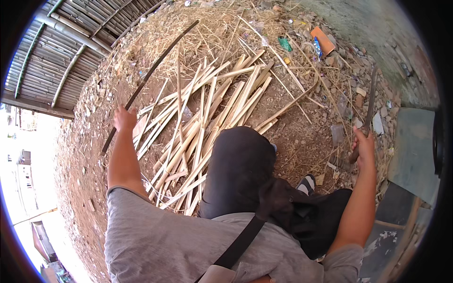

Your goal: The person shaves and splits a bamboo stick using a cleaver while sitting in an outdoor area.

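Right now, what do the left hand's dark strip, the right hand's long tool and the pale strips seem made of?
Dark strip: matt, perhaps wood or bamboo; dull, dark surface leaves this open.
Long tool: probably dull metal, from its bladelike shape.
Pale strips: likely raw split bamboo, from straw colour and straight lengths.

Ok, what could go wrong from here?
The long blade in the right fingers could strike the foot if swung inward. The dark strip, gripped by the left fingers nearer its lower end, might tip. Loose pale strips lie crisscrossed by the knee and might shift underfoot.
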Demonstrator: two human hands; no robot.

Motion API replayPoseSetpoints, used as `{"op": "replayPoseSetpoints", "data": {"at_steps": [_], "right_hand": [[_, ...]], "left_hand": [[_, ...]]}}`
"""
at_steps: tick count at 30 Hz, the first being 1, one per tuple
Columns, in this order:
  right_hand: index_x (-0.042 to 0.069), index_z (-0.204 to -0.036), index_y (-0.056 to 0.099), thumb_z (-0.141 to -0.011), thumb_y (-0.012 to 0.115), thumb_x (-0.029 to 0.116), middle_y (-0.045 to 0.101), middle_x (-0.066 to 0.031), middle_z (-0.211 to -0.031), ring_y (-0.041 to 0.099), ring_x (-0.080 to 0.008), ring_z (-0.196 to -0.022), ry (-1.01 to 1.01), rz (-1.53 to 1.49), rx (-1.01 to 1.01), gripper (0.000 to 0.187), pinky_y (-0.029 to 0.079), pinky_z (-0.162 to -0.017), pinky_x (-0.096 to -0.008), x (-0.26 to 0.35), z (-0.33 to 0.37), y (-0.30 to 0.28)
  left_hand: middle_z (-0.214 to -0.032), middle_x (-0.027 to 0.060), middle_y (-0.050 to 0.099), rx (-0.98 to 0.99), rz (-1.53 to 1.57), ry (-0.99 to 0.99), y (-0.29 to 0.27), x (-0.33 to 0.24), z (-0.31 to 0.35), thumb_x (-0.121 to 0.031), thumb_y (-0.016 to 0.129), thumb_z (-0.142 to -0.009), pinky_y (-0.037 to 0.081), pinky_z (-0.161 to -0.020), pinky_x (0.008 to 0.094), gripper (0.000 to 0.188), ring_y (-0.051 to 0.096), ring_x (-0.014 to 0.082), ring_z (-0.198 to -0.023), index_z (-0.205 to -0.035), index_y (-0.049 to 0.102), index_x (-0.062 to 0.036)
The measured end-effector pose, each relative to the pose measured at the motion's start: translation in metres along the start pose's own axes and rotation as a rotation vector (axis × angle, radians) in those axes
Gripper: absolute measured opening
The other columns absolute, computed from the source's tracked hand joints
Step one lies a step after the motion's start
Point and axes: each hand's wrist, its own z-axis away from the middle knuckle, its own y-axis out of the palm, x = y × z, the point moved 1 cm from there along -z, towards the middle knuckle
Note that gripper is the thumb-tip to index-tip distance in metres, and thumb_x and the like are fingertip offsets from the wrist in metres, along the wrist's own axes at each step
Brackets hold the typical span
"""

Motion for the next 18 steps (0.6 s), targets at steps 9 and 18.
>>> {"op": "replayPoseSetpoints", "data": {"at_steps": [9, 18], "right_hand": [[0.007, -0.099, 0.056, -0.088, 0.076, 0.027, 0.051, 0.001, -0.067, 0.049, -0.0104, -0.051, -0.003, 0.155, 0.029, 0.031, 0.042, -0.049, -0.028, 0.004, 0.003, 0.011], [0.008, -0.099, 0.056, -0.088, 0.077, 0.028, 0.051, 0.0016, -0.068, 0.048, -0.0094, -0.052, -0.024, 0.167, 0.043, 0.031, 0.041, -0.049, -0.0263, -0.006, 0.007, 0.009]], "left_hand": [[-0.125, 0.0217, 0.064, 0.778, 0.271, 0.283, 0.182, -0.073, 0.187, -0.051, 0.07, -0.087, 0.049, -0.101, 0.0447, 0.065, 0.061, 0.0357, -0.12, -0.132, 0.058, -0.0053], [-0.137, 0.0191, 0.055, 0.849, 0.139, 0.045, 0.18, -0.083, 0.265, -0.025, 0.06, -0.096, 0.047, -0.105, 0.0486, 0.039, 0.056, 0.0375, -0.127, -0.128, 0.049, -0.0056]]}}
